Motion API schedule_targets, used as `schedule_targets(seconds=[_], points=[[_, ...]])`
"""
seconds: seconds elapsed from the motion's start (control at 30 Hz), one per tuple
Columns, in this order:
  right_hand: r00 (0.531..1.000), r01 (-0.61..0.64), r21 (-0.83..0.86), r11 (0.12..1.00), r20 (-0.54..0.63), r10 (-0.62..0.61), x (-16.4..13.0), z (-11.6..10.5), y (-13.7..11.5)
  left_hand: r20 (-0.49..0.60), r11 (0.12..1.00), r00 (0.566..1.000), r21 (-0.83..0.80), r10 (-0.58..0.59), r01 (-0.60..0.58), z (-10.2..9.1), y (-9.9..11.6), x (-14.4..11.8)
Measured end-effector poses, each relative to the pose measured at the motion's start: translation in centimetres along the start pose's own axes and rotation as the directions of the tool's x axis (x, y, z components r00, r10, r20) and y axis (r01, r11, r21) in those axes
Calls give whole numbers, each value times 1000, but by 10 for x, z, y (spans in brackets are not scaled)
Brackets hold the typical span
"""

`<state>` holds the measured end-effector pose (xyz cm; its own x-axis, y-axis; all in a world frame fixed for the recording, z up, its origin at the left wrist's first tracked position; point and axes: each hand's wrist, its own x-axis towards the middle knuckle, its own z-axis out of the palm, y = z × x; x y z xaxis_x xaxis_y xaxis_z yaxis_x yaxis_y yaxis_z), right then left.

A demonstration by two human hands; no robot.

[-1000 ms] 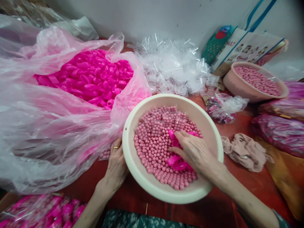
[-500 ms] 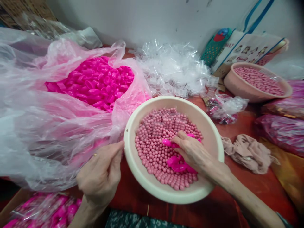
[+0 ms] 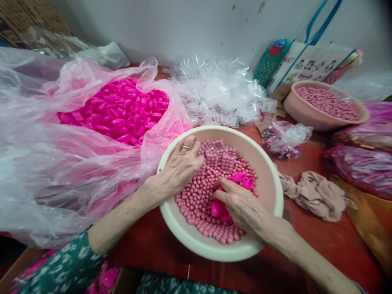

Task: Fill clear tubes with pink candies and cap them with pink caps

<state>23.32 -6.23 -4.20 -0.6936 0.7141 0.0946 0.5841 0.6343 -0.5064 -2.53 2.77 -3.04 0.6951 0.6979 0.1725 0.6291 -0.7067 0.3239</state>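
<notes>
A cream bowl [image 3: 269, 179] filled with small pink balls [image 3: 199, 196] is seen on a red table [image 3: 306, 245], directly below the camera. The left hand [image 3: 183, 163] is laid over the near-left rim and onto the balls, fingers curled downward; whether anything is pinched beneath them cannot be told. The right hand [image 3: 241, 204] is rested on the balls at the middle of the bowl, its fingers loosely closed over a cluster of bright pink plastic pieces [image 3: 239, 177], several of which are left showing past the fingertips and under the palm. The balls are judged light, hard and smooth, likely to roll and scatter when pressed, so a scooping cupped grip would be favoured over a pinch. The plastic pieces are judged stiff, thin-walled and slippery, best taken by their edges between thumb and forefinger. To the left, a large clear plastic bag [image 3: 61, 171] is spread open around a heap of magenta shells [image 3: 122, 110]. Behind the bowl a pile of clear wrappers [image 3: 220, 90] is heaped, and a second pink bowl [image 3: 306, 116] of balls is set well apart to the right, with a crumpled cloth [image 3: 315, 196] beside the cream bowl
</notes>
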Motion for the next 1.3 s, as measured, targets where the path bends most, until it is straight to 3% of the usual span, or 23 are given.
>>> schedule_targets(seconds=[0.17,0.27,0.37,0.47,0.57,0.63,0.73,0.87,1.03,1.13,1.3], points=[[1000,-13,-39,999,22,14,13,-1,-4,25,997,999,64,33,-34,-9,10,11],[995,-83,-109,991,53,89,26,-2,-12,41,998,998,-50,49,-47,-13,17,13],[994,-74,-146,987,71,85,33,-2,-19,26,960,996,-266,-85,89,-20,26,9],[997,-42,-175,984,60,53,31,7,-20,7,781,969,-590,-246,202,-25,33,4],[991,-136,-224,965,-47,129,28,22,-16,80,462,947,-858,-310,224,-24,36,-2],[984,-175,-227,958,-79,161,28,29,-13,152,283,938,-927,-312,245,-24,38,-5],[979,-195,-209,958,-105,177,28,32,-15,206,129,922,-957,-327,260,-25,40,-10],[964,-241,-206,948,-163,210,25,24,-25,242,-14,904,-967,-353,253,-27,44,-15],[952,-261,-234,937,-223,209,14,24,-27,369,-170,839,-929,-400,328,-29,50,-18],[953,-261,-238,936,-221,209,7,32,-23,381,-204,828,-924,-411,324,-28,53,-19],[938,-280,-129,951,-246,243,15,37,-20,350,-207,856,-934,-380,290,-26,56,-18]])
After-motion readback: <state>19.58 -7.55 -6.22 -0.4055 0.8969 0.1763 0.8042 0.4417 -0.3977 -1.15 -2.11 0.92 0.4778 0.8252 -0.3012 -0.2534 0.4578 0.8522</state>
